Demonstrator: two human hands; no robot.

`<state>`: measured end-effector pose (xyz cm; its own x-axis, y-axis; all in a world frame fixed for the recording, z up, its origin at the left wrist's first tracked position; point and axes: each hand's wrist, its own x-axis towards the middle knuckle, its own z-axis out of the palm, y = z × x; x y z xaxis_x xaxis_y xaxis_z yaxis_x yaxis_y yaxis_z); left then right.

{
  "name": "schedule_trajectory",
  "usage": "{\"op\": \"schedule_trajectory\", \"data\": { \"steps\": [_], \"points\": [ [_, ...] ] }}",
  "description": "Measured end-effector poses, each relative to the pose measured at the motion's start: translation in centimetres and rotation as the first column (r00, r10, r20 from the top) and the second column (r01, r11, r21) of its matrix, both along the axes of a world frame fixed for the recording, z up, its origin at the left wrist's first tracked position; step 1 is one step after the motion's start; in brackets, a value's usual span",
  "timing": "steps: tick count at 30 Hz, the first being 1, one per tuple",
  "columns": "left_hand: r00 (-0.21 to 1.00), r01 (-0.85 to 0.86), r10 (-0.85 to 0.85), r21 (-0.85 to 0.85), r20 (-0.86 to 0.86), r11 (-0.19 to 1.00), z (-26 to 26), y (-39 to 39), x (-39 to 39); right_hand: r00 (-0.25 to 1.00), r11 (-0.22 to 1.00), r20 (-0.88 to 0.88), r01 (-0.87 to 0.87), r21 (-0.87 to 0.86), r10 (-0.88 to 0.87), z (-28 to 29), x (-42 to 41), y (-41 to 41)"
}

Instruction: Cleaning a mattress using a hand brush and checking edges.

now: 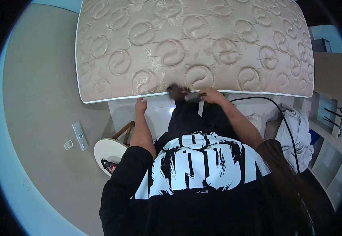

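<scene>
A beige quilted mattress with white piping spreads out in front of me, its near edge just beyond my legs. My right hand grips a grey handheld tool at that edge. At the tool's left end is a dark brown, motion-blurred mass overlapping the piping; what it is cannot be made out. My left hand is at the mattress edge further left, fingers curled and apparently touching the piping. Whether those fingers grip it is unclear.
A black cord or thin hose curves down on my right, past a heap of pale cloth. A round white-topped stool with wooden legs stands at left, near a wall socket plate. Shelving lines the right side.
</scene>
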<state>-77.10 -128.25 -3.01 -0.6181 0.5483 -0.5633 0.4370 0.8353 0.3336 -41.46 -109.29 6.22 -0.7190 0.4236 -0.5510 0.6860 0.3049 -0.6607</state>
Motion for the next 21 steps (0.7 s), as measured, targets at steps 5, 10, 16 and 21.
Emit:
{"op": "schedule_trajectory", "data": {
  "steps": [5,10,16,21],
  "points": [
    [1.0,0.02,-0.02,-0.013,-0.005,1.0,0.0,-0.1,-1.4,0.856,0.887,-0.24,0.422,-0.187,-0.458,-0.2,-1.9,-1.9],
    [0.996,0.092,-0.092,0.027,0.005,0.995,-0.3,-0.5,-2.8,0.952,0.964,-0.146,0.265,-0.038,-0.267,0.1,-4.1,-2.8],
    [0.991,0.109,-0.112,0.046,0.071,0.993,0.3,-1.7,-3.5,0.99,0.951,-0.041,0.14,0.277,-0.134,1.5,-6.6,-3.1],
    [0.978,0.087,-0.105,0.105,0.181,0.991,1.4,-2.1,-4.5,0.938,0.97,-0.253,0.242,-0.018,-0.239,1.5,-8.5,-3.5]
  ]
}}
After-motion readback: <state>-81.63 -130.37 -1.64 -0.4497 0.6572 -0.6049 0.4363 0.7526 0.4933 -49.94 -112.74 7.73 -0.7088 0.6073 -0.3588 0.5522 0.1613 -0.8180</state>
